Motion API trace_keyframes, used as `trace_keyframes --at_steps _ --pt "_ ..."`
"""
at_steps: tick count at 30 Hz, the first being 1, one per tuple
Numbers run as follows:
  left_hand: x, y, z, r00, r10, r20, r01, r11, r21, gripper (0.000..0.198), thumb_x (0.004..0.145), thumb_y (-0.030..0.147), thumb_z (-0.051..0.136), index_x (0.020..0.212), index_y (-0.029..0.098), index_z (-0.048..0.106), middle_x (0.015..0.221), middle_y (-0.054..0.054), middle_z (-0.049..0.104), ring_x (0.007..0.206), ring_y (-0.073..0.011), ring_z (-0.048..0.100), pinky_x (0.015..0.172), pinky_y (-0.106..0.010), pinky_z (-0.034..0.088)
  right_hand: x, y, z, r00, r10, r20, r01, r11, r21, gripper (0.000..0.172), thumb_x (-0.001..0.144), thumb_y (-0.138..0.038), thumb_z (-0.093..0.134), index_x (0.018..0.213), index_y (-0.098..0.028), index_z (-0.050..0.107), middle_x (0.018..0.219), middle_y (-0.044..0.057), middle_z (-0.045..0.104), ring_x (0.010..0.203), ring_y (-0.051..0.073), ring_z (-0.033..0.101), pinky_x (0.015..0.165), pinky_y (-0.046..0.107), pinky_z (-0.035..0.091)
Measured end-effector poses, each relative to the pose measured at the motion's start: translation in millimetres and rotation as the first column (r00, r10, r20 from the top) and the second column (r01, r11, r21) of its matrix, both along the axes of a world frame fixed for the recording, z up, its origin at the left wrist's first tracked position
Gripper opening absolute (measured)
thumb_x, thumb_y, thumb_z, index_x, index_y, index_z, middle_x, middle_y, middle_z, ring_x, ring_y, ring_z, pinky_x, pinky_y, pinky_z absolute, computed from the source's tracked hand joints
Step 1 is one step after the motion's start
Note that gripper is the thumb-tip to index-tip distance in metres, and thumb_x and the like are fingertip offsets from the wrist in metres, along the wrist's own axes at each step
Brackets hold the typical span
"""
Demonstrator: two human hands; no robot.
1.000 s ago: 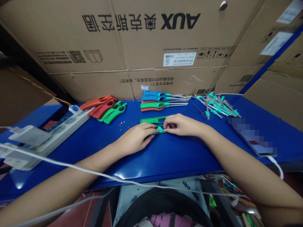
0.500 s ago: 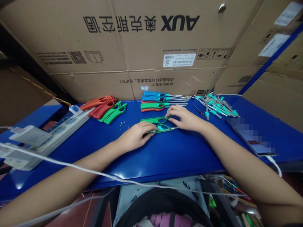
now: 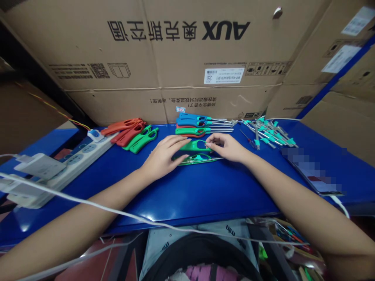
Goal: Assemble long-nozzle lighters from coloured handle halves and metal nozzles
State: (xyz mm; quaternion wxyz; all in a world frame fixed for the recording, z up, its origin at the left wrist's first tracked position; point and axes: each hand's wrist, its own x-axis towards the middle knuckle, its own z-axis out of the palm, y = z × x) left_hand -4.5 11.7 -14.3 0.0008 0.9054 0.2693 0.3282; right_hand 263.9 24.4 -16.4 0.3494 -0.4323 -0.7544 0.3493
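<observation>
A green lighter shell half, smooth side up, spans the gap between my hands. My left hand has its fingers over the shell's left end and its thumb lower down, close to the other half. The right end, by the loop, is pinched by my right hand. Just below lies the opened green lighter half, with a metal rod and a turquoise trigger set in it. My left thumb hides part of its left end.
Assembled lighters lie stacked behind my hands. Orange, red and green shells are at left beside a power strip. Metal rods with turquoise triggers, a screwdriver and a phone are at right. A white cable crosses in front.
My left hand has moved off the lower half, up and left to the upper shell. That shell has turned smooth side up and is held between both hands.
</observation>
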Motion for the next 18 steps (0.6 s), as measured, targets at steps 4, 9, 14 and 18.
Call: trace_keyframes --at_steps 4,9,14,18 --pt "-2.4 0.2 1.3 1.000 -0.013 -0.020 0.013 1.000 0.012 0.033 0.094 0.028 0.062 0.125 0.017 0.063 0.114 -0.011 0.070 0.106 -0.0244 0.063 0.092 -0.042 0.054 -1.3 -1.1 -0.2 0.995 0.048 -0.092 -0.065 0.980 -0.186 0.027 0.083 -0.039 0.063 0.097 -0.016 0.063 0.080 0.004 0.066 0.069 0.014 0.059 0.065 0.029 0.048" --pt "2.6 -7.8 1.2 0.998 -0.047 -0.032 0.045 0.997 -0.057 0.029 0.094 0.030 0.062 0.119 0.016 0.067 0.107 -0.010 0.072 0.100 -0.0221 0.066 0.090 -0.037 0.055 -1.5 -9.2 3.7 0.982 0.150 0.116 -0.152 0.988 0.013 0.039 0.082 -0.041 0.069 0.114 -0.017 0.065 0.088 0.003 0.065 0.076 0.016 0.058 0.070 0.030 0.048" --pt "4.4 -9.3 -1.0 0.995 -0.045 -0.093 0.024 0.977 -0.213 0.030 0.093 0.031 0.063 0.119 0.016 0.067 0.108 -0.009 0.072 0.099 -0.0224 0.067 0.089 -0.036 0.055 -1.5 -11.9 2.7 0.940 0.158 0.303 -0.222 0.957 0.188 0.038 0.080 -0.039 0.075 0.111 -0.019 0.068 0.096 0.005 0.066 0.085 0.018 0.060 0.077 0.031 0.049" --pt "2.0 -6.5 -1.7 0.989 -0.040 -0.140 -0.001 0.959 -0.283 0.032 0.092 0.031 0.064 0.121 0.018 0.067 0.109 -0.009 0.071 0.102 -0.0229 0.065 0.091 -0.037 0.053 -0.5 -10.8 -0.2 0.928 0.180 0.327 -0.259 0.941 0.217 0.034 0.084 -0.038 0.072 0.112 -0.019 0.067 0.102 0.007 0.062 0.092 0.019 0.060 0.081 0.033 0.050"
